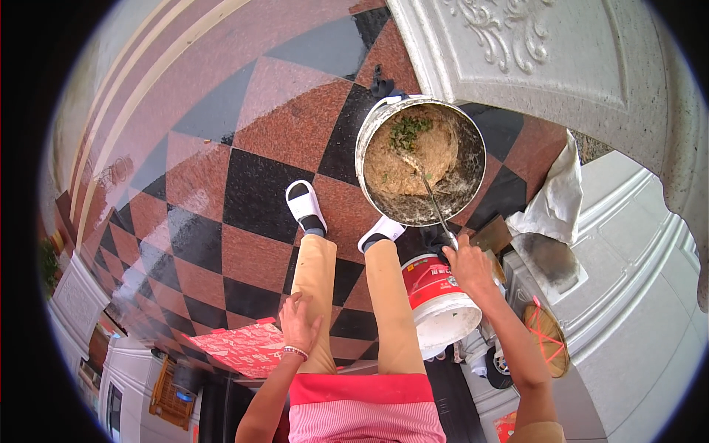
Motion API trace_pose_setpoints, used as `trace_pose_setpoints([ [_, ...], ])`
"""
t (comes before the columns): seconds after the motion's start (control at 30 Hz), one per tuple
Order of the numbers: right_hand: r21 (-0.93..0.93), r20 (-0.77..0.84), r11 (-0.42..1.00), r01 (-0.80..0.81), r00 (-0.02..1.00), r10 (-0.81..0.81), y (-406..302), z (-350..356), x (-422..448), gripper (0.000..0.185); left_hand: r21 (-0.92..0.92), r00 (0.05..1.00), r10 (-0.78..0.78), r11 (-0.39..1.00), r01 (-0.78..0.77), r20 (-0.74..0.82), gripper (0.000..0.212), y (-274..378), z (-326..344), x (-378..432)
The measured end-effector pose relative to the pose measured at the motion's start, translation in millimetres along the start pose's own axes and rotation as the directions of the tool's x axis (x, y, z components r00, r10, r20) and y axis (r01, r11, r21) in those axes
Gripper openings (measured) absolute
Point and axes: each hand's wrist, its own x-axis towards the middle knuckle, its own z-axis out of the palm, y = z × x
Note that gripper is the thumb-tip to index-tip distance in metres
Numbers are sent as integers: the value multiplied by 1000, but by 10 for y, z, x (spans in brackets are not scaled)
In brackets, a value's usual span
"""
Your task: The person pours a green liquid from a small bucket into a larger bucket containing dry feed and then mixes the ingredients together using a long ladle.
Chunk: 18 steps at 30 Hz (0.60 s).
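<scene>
A large round metal pot (pixel 471 183) stands on the tiled floor in front of my feet. It holds a thick, wet, beige mixture (pixel 399 171) with a heap of chopped green leaves (pixel 409 133) on its upper part. My right hand (pixel 469 264) grips the handle of a long metal ladle or spoon (pixel 436 207), whose far end is sunk in the mixture. My left hand (pixel 299 322) holds nothing and rests at my left thigh, fingers spread, with a beaded bracelet on the wrist. Below my right hand lies a red and white plastic bucket (pixel 429 282), its mouth towards me.
Wet red and black tiles (pixel 266 194) surround my slippered feet. A carved pale stone panel (pixel 532 88) rises beyond the pot. At the right are a white cloth (pixel 554 194), a stained board (pixel 545 263) and a straw hat (pixel 545 340). A red printed sheet (pixel 243 349) is at the left.
</scene>
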Motion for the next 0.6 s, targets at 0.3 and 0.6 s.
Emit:
trace_pose_setpoints([
  [0.3,-415,-214,891,183,932,-291,96,-555,199,27,-68,999,-35,997,32,-38,50,-28,87,-54],
  [0.6,-595,-221,791,146,916,-336,-478,-213,1849,9,-106,996,-87,991,83,-29,50,56,200,-36],
])
